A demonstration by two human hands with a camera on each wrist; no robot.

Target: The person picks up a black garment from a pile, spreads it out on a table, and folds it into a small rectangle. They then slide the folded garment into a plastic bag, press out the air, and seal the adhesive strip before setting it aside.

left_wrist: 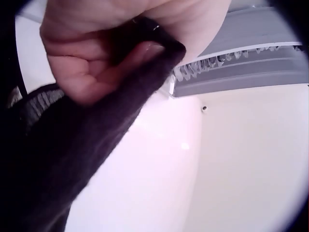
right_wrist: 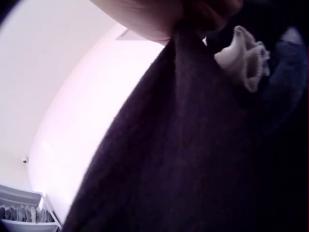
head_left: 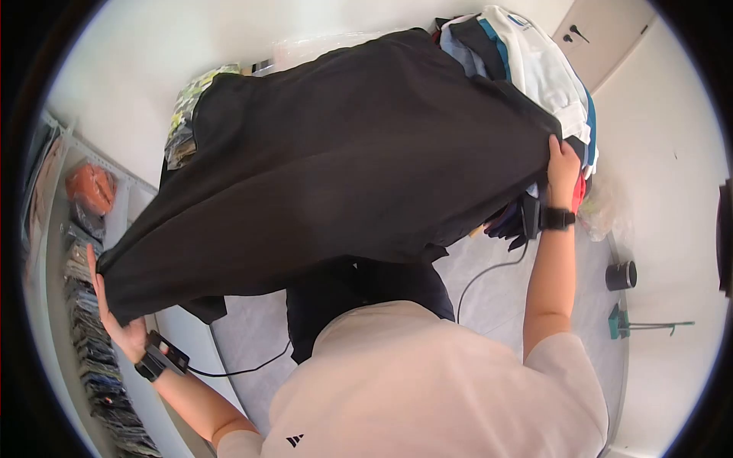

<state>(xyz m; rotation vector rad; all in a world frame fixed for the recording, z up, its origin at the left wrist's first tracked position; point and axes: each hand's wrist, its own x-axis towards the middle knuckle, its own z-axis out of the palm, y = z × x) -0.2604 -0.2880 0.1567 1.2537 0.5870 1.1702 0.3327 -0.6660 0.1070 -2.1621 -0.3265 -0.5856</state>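
Observation:
A large black cloth (head_left: pixel 328 168), seemingly a garment, is stretched between both hands in the head view. My left hand (head_left: pixel 118 313) is at its lower left end; in the left wrist view the curled fingers of that hand (left_wrist: pixel 96 53) pinch the edge of the dark cloth (left_wrist: pixel 96 140). My right hand (head_left: pixel 563 169) grips the opposite end at the right, thumb on top. From the right wrist view, the cloth (right_wrist: pixel 169 135) hangs in folds from the right hand (right_wrist: pixel 159 17), whose fingertips are partly in shadow.
Behind the cloth at the right lies a pile of clothes with a white garment (head_left: pixel 538 69). A shelf (head_left: pixel 57 229) with packed items stands at the left, an orange bag (head_left: pixel 92 188) on it. A black bin (head_left: pixel 621 275) is at the right. Cables run from both wrists.

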